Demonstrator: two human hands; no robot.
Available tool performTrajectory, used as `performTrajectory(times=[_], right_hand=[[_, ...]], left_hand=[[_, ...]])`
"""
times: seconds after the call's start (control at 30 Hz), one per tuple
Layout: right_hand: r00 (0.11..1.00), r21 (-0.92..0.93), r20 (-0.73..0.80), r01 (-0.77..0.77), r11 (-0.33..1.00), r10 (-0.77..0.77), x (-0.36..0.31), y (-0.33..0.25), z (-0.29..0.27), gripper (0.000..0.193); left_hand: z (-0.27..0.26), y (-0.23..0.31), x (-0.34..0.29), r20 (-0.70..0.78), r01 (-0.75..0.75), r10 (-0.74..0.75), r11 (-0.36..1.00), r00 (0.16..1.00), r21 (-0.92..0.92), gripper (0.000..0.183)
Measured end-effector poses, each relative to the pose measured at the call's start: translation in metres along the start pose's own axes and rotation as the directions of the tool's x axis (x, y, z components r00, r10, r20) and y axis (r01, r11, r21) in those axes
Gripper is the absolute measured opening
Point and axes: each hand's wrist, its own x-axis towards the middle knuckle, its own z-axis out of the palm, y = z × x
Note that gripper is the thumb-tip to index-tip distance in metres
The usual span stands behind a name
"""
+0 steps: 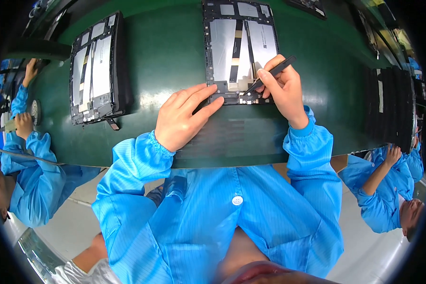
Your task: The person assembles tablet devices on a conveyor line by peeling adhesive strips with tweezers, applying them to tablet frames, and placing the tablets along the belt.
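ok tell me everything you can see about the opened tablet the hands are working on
The opened tablet lies flat on the green work surface, back cover off, long side running away from the person. A black frame surrounds two silvery panels split by a dark strip with a pale ribbon. The left hand presses its fingers on the near edge. The right hand holds a thin black tool whose tip meets the lower right part.

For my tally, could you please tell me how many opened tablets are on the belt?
2 in full view: one under the hands, one to its left. Another may sit at the top edge.
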Motion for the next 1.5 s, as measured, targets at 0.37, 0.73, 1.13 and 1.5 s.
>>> performTrajectory(times=[0.37,0.73,1.13,1.5], right_hand=[[0.868,0.036,-0.444,0.265,0.964,-0.222,0.015,0.018,-0.03,0.036],[0.889,-0.383,-0.385,0.091,0.919,-0.249,0.06,0.061,-0.097,0.045],[0.595,-0.549,-0.753,-0.333,0.767,-0.281,0.201,0.056,-0.16,0.048],[0.825,-0.212,-0.5,0.178,0.961,-0.264,0.104,0.075,-0.129,0.044]], left_hand=[[0.024,-0.04,0.096,-0.132,0.143,-0.113,0.958,0.985,0.248,0.048],[0.074,-0.151,0.198,-0.293,0.3,-0.172,0.828,0.94,0.475,0.045],[0.149,-0.085,0.287,-0.25,0.189,-0.198,0.98,0.948,-0.059,0.057],[0.126,-0.088,0.188,-0.025,0.388,-0.692,0.433,0.721,-0.814,0.046]])
